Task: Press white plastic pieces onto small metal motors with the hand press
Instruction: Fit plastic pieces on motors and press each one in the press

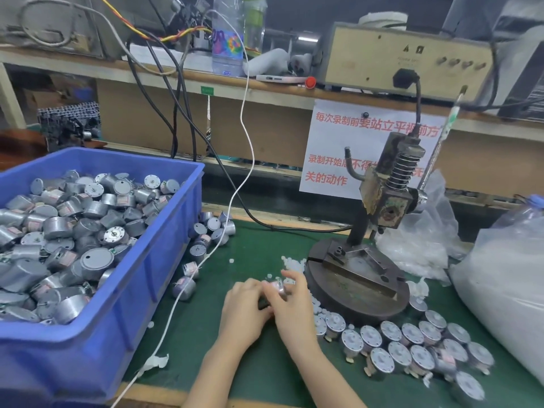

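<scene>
Where the green tabletop (250, 248) carries it, a blue bin (164, 260) is heaped with metal motors (73, 231).
At right a clear bag (500, 304) holds white material; the hand press (379, 201) stands between them, below a wooden shelf (265, 92), with rows of motors (412, 346) before its base. Left hand (244, 307) and right hand (294, 304) both grip one small motor (276, 286) beside that base, near white plastic pieces (291, 265).

The green worktop (203, 325) bore a blue bin (97, 357) at left, the hand press (362, 290), scattered white pieces (291, 263), loose motors (412, 348) and plastic bags (500, 304) at right.
</scene>
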Motion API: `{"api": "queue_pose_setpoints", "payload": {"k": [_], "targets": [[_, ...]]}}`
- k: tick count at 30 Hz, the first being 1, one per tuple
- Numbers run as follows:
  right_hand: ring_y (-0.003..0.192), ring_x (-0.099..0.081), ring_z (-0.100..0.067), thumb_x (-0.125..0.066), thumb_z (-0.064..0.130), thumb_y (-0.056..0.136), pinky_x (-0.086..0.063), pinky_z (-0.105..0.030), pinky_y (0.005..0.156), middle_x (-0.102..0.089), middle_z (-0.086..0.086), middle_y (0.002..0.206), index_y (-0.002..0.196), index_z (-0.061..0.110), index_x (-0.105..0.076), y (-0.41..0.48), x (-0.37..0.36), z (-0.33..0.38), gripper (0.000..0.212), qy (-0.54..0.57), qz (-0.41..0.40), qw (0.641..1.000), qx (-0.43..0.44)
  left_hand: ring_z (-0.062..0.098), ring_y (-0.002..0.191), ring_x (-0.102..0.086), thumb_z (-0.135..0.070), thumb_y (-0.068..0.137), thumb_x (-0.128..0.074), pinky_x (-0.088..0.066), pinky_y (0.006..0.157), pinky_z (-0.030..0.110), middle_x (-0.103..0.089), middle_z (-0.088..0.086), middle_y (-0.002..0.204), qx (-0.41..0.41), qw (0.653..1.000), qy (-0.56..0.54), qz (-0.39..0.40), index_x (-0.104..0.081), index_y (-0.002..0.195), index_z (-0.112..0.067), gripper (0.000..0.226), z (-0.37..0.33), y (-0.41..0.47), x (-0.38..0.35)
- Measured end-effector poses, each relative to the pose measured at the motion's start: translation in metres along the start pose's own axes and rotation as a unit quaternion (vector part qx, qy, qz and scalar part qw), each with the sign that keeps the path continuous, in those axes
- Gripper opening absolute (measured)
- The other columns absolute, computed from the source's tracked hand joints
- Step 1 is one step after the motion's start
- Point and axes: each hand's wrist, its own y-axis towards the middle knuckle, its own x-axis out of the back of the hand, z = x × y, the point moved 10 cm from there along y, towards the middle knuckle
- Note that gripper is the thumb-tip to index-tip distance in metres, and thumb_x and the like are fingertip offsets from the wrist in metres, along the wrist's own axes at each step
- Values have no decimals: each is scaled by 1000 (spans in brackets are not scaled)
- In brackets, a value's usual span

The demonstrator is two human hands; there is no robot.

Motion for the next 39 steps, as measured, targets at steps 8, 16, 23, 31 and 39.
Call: {"api": "queue_pose_setpoints", "payload": {"k": [8,16,23,31,39], "targets": [[100,-43,-1,-40,32,99,-26,-10,76,-48,5,122,137,25,-42,-1,-2,-9,38,-159,18,985,61,9,104,-45,-29,81,-63,-29,85,16,-57,-19,107,-12,998,-57,1,-68,92,-25,12,-1,-5,4],[94,-39,-4,-36,32,100,-23,-12,71,-44,6,112,143,25,-34,7,7,-16,43,-205,39,975,70,6,103,-43,-26,80,-64,-30,90,17,-57,-19,106,-18,998,-64,-5,-67,99,-28,20,0,-6,5],[93,-40,-1,-33,35,101,-26,-15,72,-39,11,108,145,29,-29,6,-3,-16,44,-252,73,961,91,8,103,-50,9,77,-45,-37,93,19,-59,-14,97,34,981,-188,-25,-67,103,-16,42,10,-6,10],[104,-50,-13,-31,37,101,-41,-30,79,-44,5,118,146,33,-25,5,-13,-14,45,-319,89,937,111,13,102,-50,21,70,-33,-36,87,16,-61,-4,102,15,988,-145,-51,-66,106,-11,58,8,-8,14],[102,-49,-16,-30,36,101,-35,-26,71,-41,-1,122,149,27,-17,-1,-23,-4,50,-412,96,891,166,18,97,-48,17,72,-37,-36,86,22,-61,1,103,12,992,-109,-59,-66,106,-11,52,4,-8,12]]}}
